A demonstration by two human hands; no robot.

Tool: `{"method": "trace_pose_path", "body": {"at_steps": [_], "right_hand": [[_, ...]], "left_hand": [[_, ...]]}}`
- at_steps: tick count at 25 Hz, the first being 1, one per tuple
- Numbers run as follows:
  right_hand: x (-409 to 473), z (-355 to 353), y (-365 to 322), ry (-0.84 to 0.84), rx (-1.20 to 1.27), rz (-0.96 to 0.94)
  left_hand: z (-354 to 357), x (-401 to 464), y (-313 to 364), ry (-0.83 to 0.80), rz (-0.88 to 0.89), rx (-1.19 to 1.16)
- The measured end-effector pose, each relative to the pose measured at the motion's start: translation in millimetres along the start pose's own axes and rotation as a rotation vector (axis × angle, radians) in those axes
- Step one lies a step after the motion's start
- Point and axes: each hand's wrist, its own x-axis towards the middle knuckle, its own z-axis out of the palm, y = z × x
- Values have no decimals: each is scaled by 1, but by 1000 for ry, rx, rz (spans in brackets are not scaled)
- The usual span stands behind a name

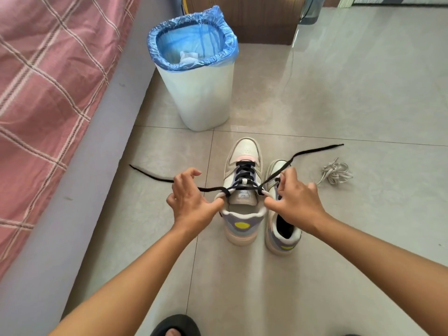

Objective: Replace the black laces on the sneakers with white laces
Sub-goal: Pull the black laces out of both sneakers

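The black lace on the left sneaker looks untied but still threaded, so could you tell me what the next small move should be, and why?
Probably draw the black lace out of its top eyelets. Both ends already trail loose on the floor, the left hand and right hand each hold a side at the collar of the left sneaker, and the crossings lower down remain threaded. The white laces lie bundled nearby.

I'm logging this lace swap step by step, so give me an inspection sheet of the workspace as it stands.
Surface: pale tiled floor, glossy.
Job's things: two sneakers side by side, left sneaker laced with the black lace, both its ends drawn out sideways; right sneaker partly hidden; white laces bundled on the floor to the right.
Clutter: white bin with a blue liner, paper inside.
Hands: left hand and right hand each grip the lace at the collar.
Cables: a thin cord near the top right, unclear.
Surroundings: bed with a pink checked cover; black slipper.
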Motion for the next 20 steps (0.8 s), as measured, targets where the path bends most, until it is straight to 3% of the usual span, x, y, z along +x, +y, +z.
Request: {"method": "trace_pose_path", "body": {"at_steps": [5, 7, 10, 12, 15, 17, 20], "right_hand": [[-17, 11, -2, -13, 152, -71], [-13, 32, -3, -73, 134, -48], [-15, 55, 12, -204, -79, -69], [-19, 53, 20, -141, -87, -111], [-24, 49, 18, -157, -134, -148], [-23, 52, 10, -278, -84, -64], [-16, 50, 2, -289, 80, 80]], "left_hand": [[-9, -20, -17, 6, -68, -72], [12, -27, -16, -120, -17, 66], [31, -33, -22, -447, 78, 240], [20, -26, -26, -548, 28, 81], [12, -12, -23, -518, -118, -164], [20, -8, -11, -612, -115, -31], [32, 1, 5, -689, -66, 188]]}}
